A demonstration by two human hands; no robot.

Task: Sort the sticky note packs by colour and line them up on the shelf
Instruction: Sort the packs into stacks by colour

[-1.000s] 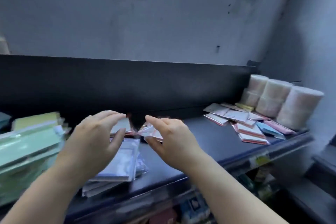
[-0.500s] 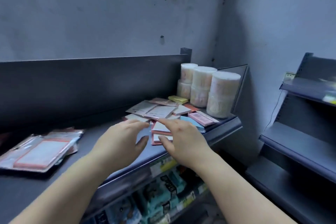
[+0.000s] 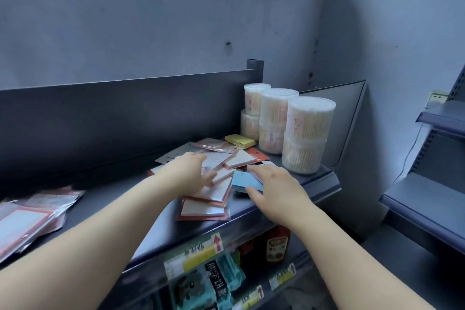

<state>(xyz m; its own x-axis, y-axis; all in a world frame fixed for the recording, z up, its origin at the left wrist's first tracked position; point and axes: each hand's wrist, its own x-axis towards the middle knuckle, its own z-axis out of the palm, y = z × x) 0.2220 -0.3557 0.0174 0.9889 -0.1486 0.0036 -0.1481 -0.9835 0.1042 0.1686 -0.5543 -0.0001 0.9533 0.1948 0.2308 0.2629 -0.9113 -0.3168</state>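
Observation:
A loose heap of red-edged sticky note packs (image 3: 203, 209) lies at the right end of the dark shelf (image 3: 120, 191). My left hand (image 3: 187, 173) rests flat on top of this heap, fingers straight. A blue pack (image 3: 245, 180) lies at the heap's right side; my right hand (image 3: 274, 186) holds it between thumb at its front edge and fingers at its back edge. A yellow pack (image 3: 239, 140) sits behind, near the back panel. Another stack of red packs in clear sleeves (image 3: 22, 224) lies at the shelf's left end.
Three stacks of clear cotton swab tubs (image 3: 308, 133) stand at the far right of the shelf, close behind the heap. Below hang teal bags (image 3: 201, 282) and a red sauce bottle (image 3: 276, 246). Another shelf unit (image 3: 422, 206) stands to the right.
The view and both hands have swung right from the left stacks to the mixed heap. My left hand has come down on the red packs; my right has closed round the blue pack.

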